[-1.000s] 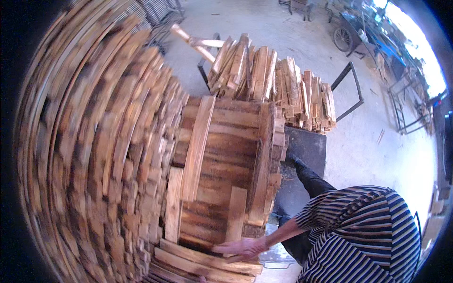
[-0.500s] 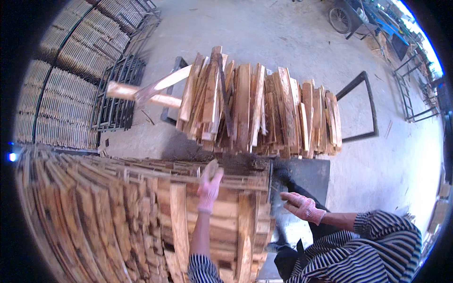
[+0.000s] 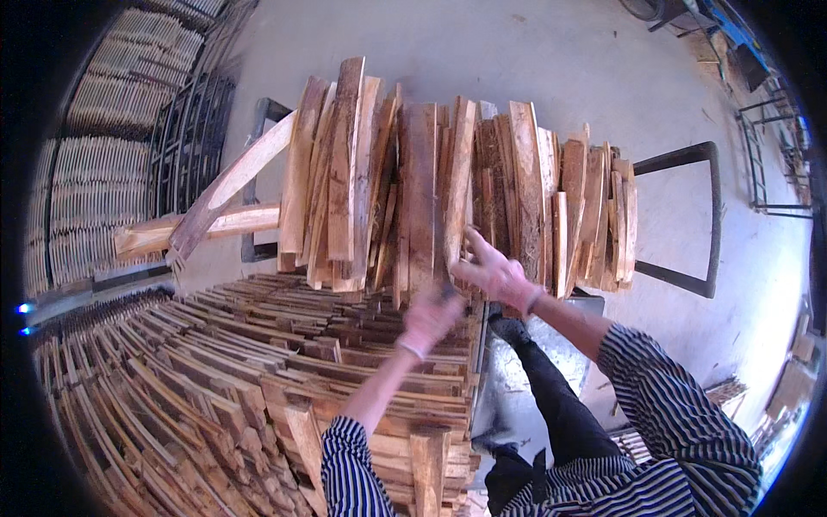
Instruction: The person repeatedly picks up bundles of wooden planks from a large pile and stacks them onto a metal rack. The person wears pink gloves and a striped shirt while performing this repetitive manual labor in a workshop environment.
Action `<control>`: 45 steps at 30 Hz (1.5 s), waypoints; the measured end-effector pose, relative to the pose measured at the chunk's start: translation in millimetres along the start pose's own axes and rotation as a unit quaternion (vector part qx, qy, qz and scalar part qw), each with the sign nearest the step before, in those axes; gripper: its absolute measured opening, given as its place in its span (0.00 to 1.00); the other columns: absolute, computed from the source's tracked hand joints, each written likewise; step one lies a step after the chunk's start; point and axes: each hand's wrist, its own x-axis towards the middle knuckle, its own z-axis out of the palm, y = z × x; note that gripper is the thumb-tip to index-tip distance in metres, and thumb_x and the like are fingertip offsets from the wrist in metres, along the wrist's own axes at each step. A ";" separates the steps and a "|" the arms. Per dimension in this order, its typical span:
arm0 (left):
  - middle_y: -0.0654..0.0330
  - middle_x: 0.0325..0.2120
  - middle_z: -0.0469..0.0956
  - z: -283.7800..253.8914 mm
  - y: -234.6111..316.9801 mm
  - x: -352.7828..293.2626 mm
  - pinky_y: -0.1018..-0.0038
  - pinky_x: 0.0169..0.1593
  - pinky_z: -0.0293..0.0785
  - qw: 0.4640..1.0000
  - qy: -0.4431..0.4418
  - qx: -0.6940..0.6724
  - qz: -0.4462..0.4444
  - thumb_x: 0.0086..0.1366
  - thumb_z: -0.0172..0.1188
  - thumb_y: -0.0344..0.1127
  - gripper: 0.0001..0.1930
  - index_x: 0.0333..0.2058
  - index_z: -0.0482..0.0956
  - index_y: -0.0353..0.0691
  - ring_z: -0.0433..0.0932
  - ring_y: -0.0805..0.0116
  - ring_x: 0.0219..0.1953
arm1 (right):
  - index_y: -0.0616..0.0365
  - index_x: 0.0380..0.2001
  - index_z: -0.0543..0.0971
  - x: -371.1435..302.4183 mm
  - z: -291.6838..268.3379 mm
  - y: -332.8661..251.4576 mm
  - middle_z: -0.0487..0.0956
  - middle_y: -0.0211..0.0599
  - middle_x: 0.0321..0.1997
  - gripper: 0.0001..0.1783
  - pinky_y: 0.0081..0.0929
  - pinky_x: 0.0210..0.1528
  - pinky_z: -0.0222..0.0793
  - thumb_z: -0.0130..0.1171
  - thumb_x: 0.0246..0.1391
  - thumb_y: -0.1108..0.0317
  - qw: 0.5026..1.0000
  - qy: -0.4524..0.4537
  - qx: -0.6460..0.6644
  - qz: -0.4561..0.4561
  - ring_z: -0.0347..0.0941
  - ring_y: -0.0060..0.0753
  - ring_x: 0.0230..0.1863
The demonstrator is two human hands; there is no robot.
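Observation:
Ahead of me a dense row of rough wooden slats [image 3: 525, 164] stands piled on a metal-framed carrier. My right hand [image 3: 500, 277], in a pink knitted glove, is at the lower end of one bark-edged slat [image 3: 461, 177]. Its thumb and fingers are apart against that slat's edge. My left hand [image 3: 433, 319], gloved alike, is smeared by motion below a wide brownish board [image 3: 420, 189] in the row. Whether its fingers have hold of that board cannot be made out.
A large stack of layered slats [image 3: 172, 388] fills the lower left, with upright pieces [image 3: 428, 470] at its near side. Two loose slats [image 3: 233, 185] jut out leftward from the row. Black frame bars [image 3: 715, 224] stick out at right. More stacked wood [image 3: 82, 185] stands far left.
Both hands have moved forward to the near ends of the slats, the right one also leftward and the left one rightward. My view has come closer to the row.

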 end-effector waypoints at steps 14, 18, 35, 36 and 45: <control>0.44 0.69 0.60 -98.4 36.4 29.0 0.66 0.73 0.54 0.906 0.227 0.355 -0.044 0.61 0.66 0.64 0.51 0.69 0.58 0.30 0.60 0.58 0.71 | 0.55 0.73 0.57 -48.0 -373.8 107.2 0.61 0.41 0.74 0.40 0.45 0.66 0.62 0.55 0.66 0.47 0.823 0.539 -0.170 0.061 0.63 0.37 0.67; 0.44 0.63 0.68 -137.8 5.7 76.6 0.65 0.69 0.59 0.907 0.238 0.327 -0.113 0.62 0.60 0.69 0.50 0.65 0.62 0.28 0.65 0.58 0.67 | 0.58 0.73 0.57 -22.6 -216.5 155.3 0.64 0.44 0.72 0.42 0.38 0.69 0.63 0.62 0.62 0.56 0.980 0.191 0.062 -0.013 0.64 0.38 0.69; 0.55 0.47 0.83 52.8 3.3 45.1 0.69 0.53 0.76 0.878 0.154 0.449 -0.062 0.55 0.75 0.52 0.38 0.59 0.74 0.37 0.81 0.64 0.44 | 0.53 0.54 0.78 39.1 -17.8 124.1 0.82 0.29 0.49 0.24 0.34 0.52 0.78 0.64 0.61 0.51 0.845 -0.048 0.504 0.174 0.79 0.28 0.47; 0.53 0.48 0.82 62.3 5.3 50.8 0.69 0.53 0.75 0.936 0.133 0.318 -0.067 0.57 0.73 0.53 0.36 0.57 0.75 0.35 0.81 0.65 0.45 | 0.53 0.54 0.78 32.7 -26.4 123.5 0.82 0.30 0.49 0.23 0.35 0.52 0.78 0.64 0.61 0.52 0.853 -0.036 0.469 0.227 0.79 0.29 0.48; 0.53 0.54 0.80 112.3 21.7 -67.5 0.73 0.65 0.64 0.998 0.010 0.036 -0.046 0.67 0.61 0.50 0.25 0.52 0.82 0.35 0.76 0.64 0.56 | 0.56 0.60 0.74 -89.4 -36.8 96.9 0.81 0.33 0.56 0.37 0.35 0.52 0.78 0.68 0.55 0.44 0.860 -0.155 0.475 0.106 0.79 0.28 0.50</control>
